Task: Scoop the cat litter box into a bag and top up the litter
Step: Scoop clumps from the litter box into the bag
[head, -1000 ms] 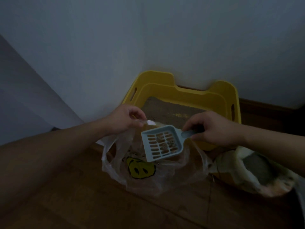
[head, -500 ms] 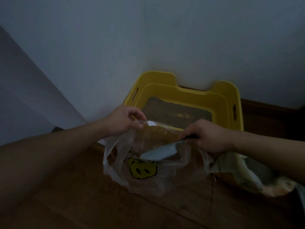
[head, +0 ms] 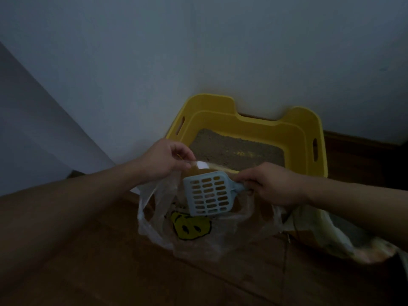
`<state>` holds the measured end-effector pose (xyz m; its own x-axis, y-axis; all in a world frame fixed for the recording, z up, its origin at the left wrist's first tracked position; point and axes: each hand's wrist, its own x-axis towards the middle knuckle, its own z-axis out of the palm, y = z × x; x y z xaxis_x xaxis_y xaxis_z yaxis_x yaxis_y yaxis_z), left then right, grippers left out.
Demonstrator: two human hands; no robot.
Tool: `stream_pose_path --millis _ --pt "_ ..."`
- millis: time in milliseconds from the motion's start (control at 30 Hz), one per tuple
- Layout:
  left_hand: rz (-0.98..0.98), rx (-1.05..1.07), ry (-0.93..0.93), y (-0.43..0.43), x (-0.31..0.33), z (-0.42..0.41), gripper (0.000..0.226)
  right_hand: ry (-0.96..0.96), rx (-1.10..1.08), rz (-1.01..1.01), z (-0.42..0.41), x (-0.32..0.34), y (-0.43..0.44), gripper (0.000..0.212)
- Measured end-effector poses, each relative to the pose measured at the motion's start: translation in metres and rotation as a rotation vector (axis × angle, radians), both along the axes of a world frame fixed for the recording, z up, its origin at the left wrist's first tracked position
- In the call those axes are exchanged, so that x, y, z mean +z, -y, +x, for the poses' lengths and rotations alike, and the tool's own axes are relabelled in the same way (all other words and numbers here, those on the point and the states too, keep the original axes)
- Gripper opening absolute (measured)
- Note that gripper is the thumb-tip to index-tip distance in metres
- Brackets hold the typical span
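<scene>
Two hands, left (head: 164, 159) pinching bag (head: 199, 245), right (head: 273, 184) gripping scoop (head: 208, 193), wooden floor (head: 110, 272), grey walls (head: 220, 51)

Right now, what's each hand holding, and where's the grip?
Left hand pinches the plastic bag at its rim; right hand grips the blue scoop by its handle.

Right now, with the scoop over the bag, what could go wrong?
Only the left hand pinches the bag rim; a slip would likely close its mouth under the scoop. The right hand holds the scoop with its forearm over the sack; a lowered arm might knock it over.
</scene>
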<state>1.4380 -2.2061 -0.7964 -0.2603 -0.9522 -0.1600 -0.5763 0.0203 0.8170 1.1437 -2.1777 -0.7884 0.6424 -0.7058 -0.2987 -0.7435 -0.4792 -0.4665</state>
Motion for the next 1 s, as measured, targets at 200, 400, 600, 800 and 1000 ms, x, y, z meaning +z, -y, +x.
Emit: stream_pose_path --millis 200,400,600,800,1000 --pt "0.006 -0.006 -0.008 0.004 -0.004 0.001 0.034 0.052 -0.039 0.049 -0.004 0.0 0.001 0.033" --pt "0.018 -0.011 -0.011 0.005 -0.006 0.003 0.032 0.181 -0.108 0.126 -0.013 0.007 0.003 0.027" --pt "0.019 0.002 -0.007 0.006 -0.004 0.0 0.029 0.307 -0.185 0.13 -0.02 0.014 0.007 0.035" --pt "0.038 0.015 -0.023 0.005 -0.006 -0.003 0.028 0.359 -0.338 0.036 -0.025 0.005 0.01 0.029" --pt "0.075 0.056 -0.064 0.008 -0.008 -0.007 0.027 0.367 -0.553 -0.055 -0.022 -0.016 0.028 0.021"
